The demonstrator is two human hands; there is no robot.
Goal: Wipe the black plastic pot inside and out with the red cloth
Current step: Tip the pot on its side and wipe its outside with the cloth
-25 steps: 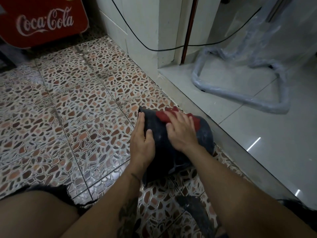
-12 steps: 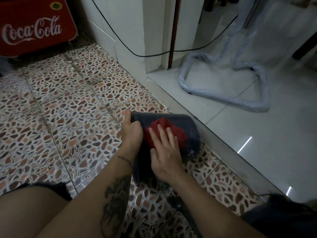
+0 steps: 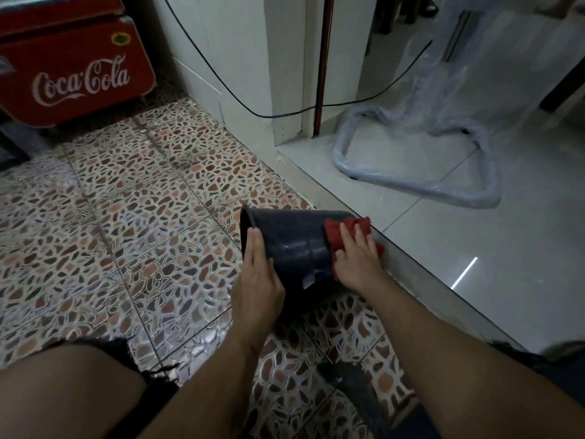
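Seemingly we're only on the outside: our right hand [image 3: 357, 259], fingers flat, presses the red cloth [image 3: 346, 228] against the black plastic pot [image 3: 294, 240]; our left hand [image 3: 258, 275], fingers straight, braces its rim.

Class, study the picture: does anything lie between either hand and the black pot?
Yes: the red cloth lies between the right hand and the black pot, at the end opposite its rim. The left hand touches the pot directly, near the rim.

1. Brown pebble-patterned tile floor [image 3: 126, 223] lies open left of the black plastic pot [image 3: 294, 239] — its mouth faces that way.
2. A raised grey stone step [image 3: 421, 280] runs just beside the pot's base end.
3. Red Coca-Cola cooler [image 3: 79, 74] and white wall corner [image 3: 247, 74] stand well behind.
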